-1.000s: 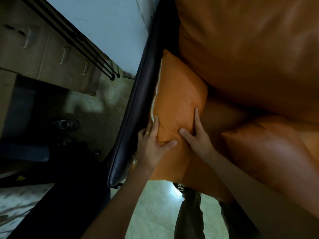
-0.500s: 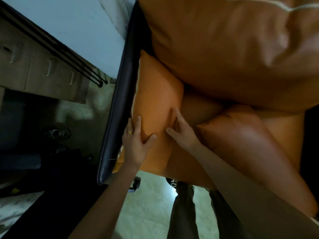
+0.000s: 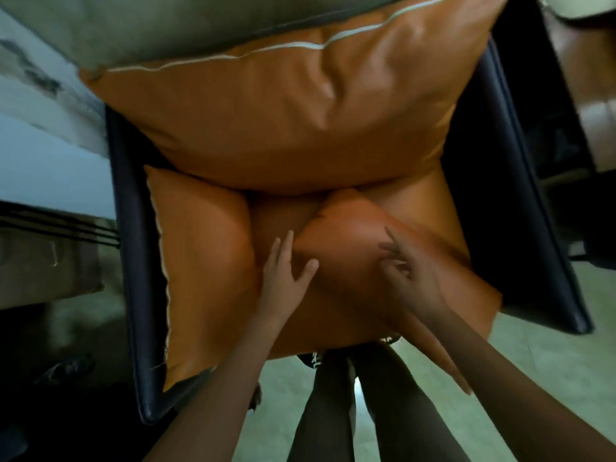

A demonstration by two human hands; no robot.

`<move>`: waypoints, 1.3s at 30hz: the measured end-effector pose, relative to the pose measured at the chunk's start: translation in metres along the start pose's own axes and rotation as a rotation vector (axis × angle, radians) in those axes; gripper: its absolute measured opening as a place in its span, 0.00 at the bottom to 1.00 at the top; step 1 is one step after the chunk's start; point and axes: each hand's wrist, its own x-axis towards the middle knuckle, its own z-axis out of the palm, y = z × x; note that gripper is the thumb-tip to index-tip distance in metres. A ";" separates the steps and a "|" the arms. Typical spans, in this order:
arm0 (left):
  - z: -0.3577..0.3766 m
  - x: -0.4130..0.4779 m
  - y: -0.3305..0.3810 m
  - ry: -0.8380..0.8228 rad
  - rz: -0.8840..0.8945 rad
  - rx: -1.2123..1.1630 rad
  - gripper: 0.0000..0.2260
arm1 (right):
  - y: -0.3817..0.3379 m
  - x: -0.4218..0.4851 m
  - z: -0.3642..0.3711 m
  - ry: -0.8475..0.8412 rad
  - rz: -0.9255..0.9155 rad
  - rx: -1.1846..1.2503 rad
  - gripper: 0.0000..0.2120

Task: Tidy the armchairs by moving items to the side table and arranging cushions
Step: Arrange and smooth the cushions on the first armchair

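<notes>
A dark-framed armchair (image 3: 135,261) holds several orange cushions. The large back cushion (image 3: 283,111) leans at the rear. A small cushion (image 3: 200,261) lies along the left arm, and another small cushion (image 3: 353,255) lies askew on the seat toward the right. My left hand (image 3: 283,278) rests with straight fingers on the left edge of the right cushion. My right hand (image 3: 410,278), blurred, hovers over or touches that same cushion with fingers spread.
A pale wall (image 3: 50,155) and a cabinet (image 3: 43,261) stand left of the chair. Dark furniture (image 3: 566,161) is at the right. My legs (image 3: 350,411) stand on the tiled floor (image 3: 550,361) in front of the seat.
Both hands left the left cushion and moved right onto the other small cushion. The view swung right, so the whole chair shows.
</notes>
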 end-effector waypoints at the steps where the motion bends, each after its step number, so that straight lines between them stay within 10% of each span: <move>1: 0.005 0.008 0.009 -0.028 -0.014 0.003 0.39 | 0.013 -0.007 -0.015 0.068 0.025 -0.003 0.27; 10: 0.031 0.049 0.021 0.095 -0.368 -0.007 0.53 | 0.148 -0.067 -0.080 0.258 0.341 -0.065 0.38; 30: 0.039 0.097 0.160 -0.207 0.488 0.254 0.37 | 0.137 -0.125 -0.067 0.770 0.794 0.103 0.33; 34: 0.058 0.121 0.193 -0.295 0.521 0.105 0.35 | 0.127 -0.129 -0.070 1.150 0.827 0.360 0.26; 39: 0.089 0.152 0.245 -0.389 0.538 0.051 0.28 | 0.131 -0.119 -0.064 1.155 0.708 0.373 0.22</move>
